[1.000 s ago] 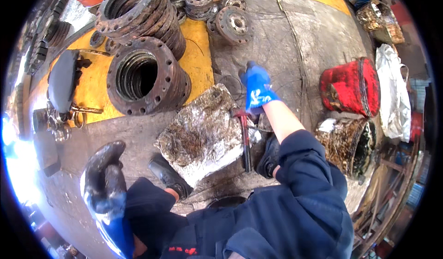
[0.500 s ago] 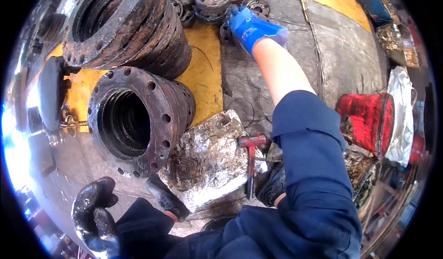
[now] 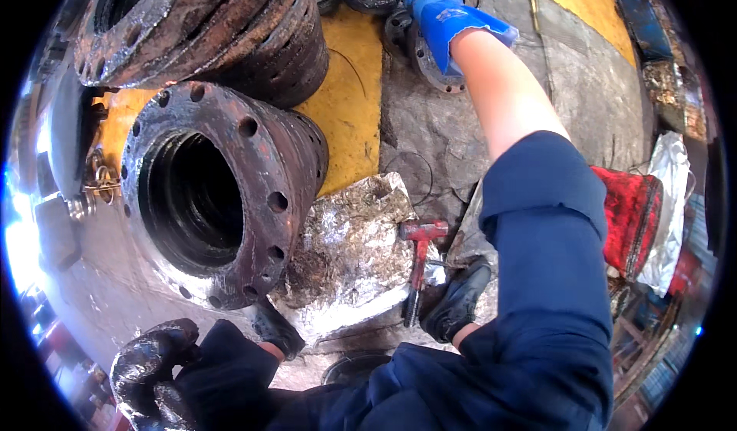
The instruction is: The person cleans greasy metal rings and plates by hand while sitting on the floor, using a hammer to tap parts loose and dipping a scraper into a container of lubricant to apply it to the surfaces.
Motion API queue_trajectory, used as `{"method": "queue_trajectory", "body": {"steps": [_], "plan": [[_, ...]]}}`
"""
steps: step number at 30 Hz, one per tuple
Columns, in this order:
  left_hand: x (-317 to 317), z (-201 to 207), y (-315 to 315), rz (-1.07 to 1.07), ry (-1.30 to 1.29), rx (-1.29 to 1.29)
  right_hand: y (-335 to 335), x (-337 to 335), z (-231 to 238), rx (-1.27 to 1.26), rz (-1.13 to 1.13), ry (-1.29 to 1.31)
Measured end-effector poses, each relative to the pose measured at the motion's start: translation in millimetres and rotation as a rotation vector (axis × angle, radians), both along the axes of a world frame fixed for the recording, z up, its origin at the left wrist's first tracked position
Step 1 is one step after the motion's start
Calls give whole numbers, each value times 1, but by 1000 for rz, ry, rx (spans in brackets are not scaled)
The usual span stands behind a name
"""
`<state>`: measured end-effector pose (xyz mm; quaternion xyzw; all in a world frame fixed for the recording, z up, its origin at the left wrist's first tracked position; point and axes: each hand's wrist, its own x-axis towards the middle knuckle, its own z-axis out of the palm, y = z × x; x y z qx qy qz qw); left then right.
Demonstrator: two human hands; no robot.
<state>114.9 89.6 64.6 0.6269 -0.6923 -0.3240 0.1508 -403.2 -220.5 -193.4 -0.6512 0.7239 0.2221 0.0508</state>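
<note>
Flange (image 3: 436,75) – R hand (image 3: 435,7) nr, L hand (image 3: 135,373) half-curled

A near flange stack (image 3: 257,162) is placed left of centre, with a second flange stack (image 3: 238,39) set behind it and a slab (image 3: 345,239) laid to its right; along the slab's right edge a hammer (image 3: 420,251) is situated, just left of the right shoe (image 3: 461,299). The right hand (image 3: 441,13) is positioned over a disc flange (image 3: 444,82) at the far side, the left hand (image 3: 157,369) at the near left. A bucket (image 3: 633,220), partly hidden by the right sleeve (image 3: 549,239), is flanked on its right by a sack (image 3: 669,212).
</note>
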Motion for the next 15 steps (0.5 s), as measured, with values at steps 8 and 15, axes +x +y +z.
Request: {"method": "queue_trajectory", "body": {"steps": [8,15], "plan": [[-1,1,10,-30,54,-28,80,22,36,-99,48,-3],[6,4,28,-48,104,-76,186,39,41,-368,363,-198]]}}
